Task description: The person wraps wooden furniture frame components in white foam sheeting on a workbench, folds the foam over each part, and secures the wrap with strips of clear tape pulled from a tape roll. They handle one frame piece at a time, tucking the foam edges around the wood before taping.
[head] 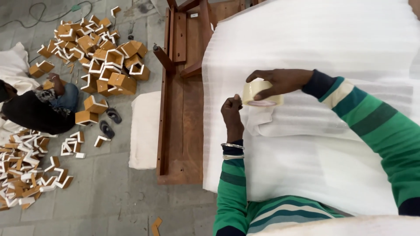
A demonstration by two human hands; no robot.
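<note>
We see a tape roll [258, 94], clear and pale yellowish, tilted with its open core facing down toward us. It sits over white foam wrap [315, 48], which is ribbed, folded beneath the roll, and draped across the wooden piece.

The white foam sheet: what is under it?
The white foam sheet covers brown wooden furniture, whose frame shows only at the sheet's left edge. The covered part cannot be seen. On top, both hands hold a tape roll.
</note>
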